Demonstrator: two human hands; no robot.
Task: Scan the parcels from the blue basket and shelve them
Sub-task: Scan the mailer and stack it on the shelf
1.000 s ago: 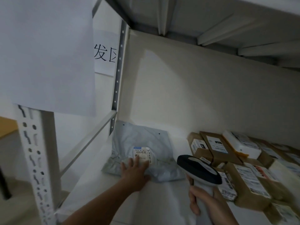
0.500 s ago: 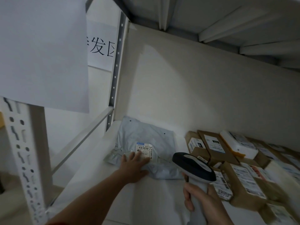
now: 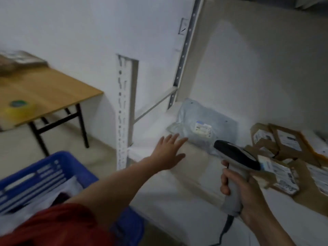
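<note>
Left hand [image 3: 168, 153] open, fingers straight and spread, palm down over the white shelf board [image 3: 177, 196]. Grey mailer parcel [image 3: 200, 126] lies flat just beyond my fingertips, pushed into the back left corner of the shelf, its white label facing up. Frame is blurred, so I cannot tell whether the fingertips touch its near edge.

Right hand [image 3: 248, 197] wraps the grip of the scanner [image 3: 236, 157], fingers curled round the handle, dark head pointing forward and left toward the mailer. Cable hangs below my fist.

Cardboard parcels [image 3: 284, 144] crowd the shelf just right of the scanner, labels up. Blue basket [image 3: 35, 174] sits low, left of my left forearm, with pale bags inside. Wooden table [image 3: 44, 93] stands farther left, past the shelf upright [image 3: 122, 112], with a tape roll [image 3: 17, 103] on it.
</note>
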